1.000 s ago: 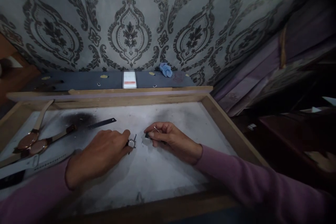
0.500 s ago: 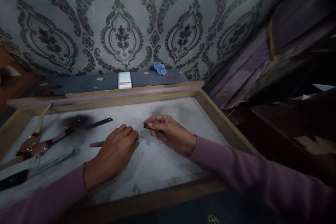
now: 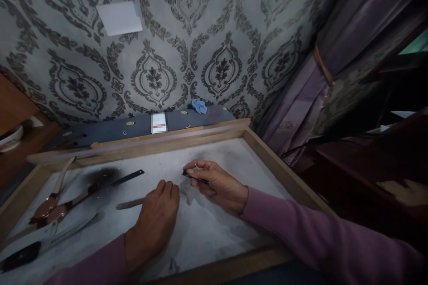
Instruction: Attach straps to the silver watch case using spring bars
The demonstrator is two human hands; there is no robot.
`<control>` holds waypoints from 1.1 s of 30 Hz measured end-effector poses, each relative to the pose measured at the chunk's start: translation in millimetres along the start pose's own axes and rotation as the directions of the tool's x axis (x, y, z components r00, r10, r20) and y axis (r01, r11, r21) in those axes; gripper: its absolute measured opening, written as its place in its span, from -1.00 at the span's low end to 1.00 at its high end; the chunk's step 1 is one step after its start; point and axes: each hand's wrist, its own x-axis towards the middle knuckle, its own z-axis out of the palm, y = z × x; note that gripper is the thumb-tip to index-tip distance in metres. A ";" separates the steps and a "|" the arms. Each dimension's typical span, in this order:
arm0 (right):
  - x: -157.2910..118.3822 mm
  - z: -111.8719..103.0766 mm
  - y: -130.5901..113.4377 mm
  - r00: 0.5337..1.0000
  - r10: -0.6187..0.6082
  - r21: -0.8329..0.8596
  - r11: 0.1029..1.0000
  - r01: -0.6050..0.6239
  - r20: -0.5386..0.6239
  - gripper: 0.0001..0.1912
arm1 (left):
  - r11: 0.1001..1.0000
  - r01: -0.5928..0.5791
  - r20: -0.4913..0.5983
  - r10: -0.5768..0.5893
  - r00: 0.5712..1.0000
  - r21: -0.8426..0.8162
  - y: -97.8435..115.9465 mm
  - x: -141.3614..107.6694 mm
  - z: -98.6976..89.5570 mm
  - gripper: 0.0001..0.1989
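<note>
While our right hand point(image 3: 219, 183) pinches a small black piece point(image 3: 185, 172) above the shallow white tray with wooden sides point(image 3: 272, 162), our left hand point(image 3: 158, 216) curls over a slim grey-brown strip point(image 3: 129, 204) inside it, its grip hidden from us.

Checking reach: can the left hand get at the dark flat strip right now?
Probably yes: the left hand is near the dark flat strip, and pale tray floor shows between them, though whether its fingers are free can't be seen.
</note>
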 end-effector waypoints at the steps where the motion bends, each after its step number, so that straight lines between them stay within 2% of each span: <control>1: -0.2 -0.2 -0.2 1.000 -0.002 0.007 1.000 0.002 -0.001 -0.81 | 1.000 -0.007 -0.004 0.007 1.000 0.007 0.2 -0.4 0.9 -0.72; 4: -1.3 -0.8 -1.9 1.000 0.011 0.048 0.999 -0.012 0.009 -0.82 | 1.000 -0.023 -0.021 0.022 1.000 -0.015 -1.5 -1.7 4.7 -0.71; 7: -2.3 -2.2 -4.1 0.998 0.057 0.111 0.992 -0.059 0.018 -0.86 | 0.994 0.001 -0.051 -0.007 0.999 -0.112 -6.4 -2.0 6.6 -0.72; 9: -2.4 -3.5 -4.9 0.996 0.086 0.155 0.984 -0.087 0.017 -0.88 | 0.967 0.032 -0.094 -0.057 0.994 -0.254 -11.0 -0.8 3.4 -0.76; 11: -2.1 -4.5 -5.1 0.995 0.102 0.187 0.977 -0.105 0.022 -0.89 | 0.869 0.063 -0.115 -0.136 0.984 -0.491 -15.5 2.2 -3.5 -0.82; 13: -1.9 -4.9 -4.7 0.993 0.110 0.204 0.972 -0.115 0.036 -0.88 | 0.646 0.094 -0.047 -0.198 0.979 -0.757 -18.4 6.5 -11.6 -0.86; 14: -1.8 -5.0 -4.4 0.993 0.112 0.211 0.970 -0.118 0.042 -0.87 | 0.486 0.124 0.032 -0.193 0.981 -0.865 -19.0 8.9 -15.2 -0.84; 17: -1.7 -4.9 -2.8 0.993 0.108 0.221 0.968 -0.118 0.057 -0.80 | 0.042 0.160 0.151 -0.166 0.974 -0.986 -16.8 15.4 -21.3 -0.80; 19: -1.8 -4.8 -1.5 0.993 0.102 0.224 0.968 -0.114 0.066 -0.78 | -0.148 0.152 0.173 -0.145 0.974 -0.977 -13.8 18.3 -21.7 -0.76; 21: -2.0 -4.7 -0.6 0.992 0.103 0.223 0.968 -0.118 0.076 -0.77 | -0.263 0.139 0.177 -0.127 0.976 -0.955 -11.5 20.1 -21.1 -0.72; 25: -2.7 -3.6 -0.3 0.991 0.110 0.199 0.972 -0.123 0.078 -0.80 | -0.373 0.129 0.186 -0.119 0.975 -0.919 -10.5 21.3 -22.0 -0.68; 33: -4.1 -0.5 -1.3 0.993 0.091 0.174 0.979 -0.103 0.075 -0.86 | -0.396 0.149 0.208 -0.111 0.972 -0.906 -12.2 21.6 -22.1 -0.67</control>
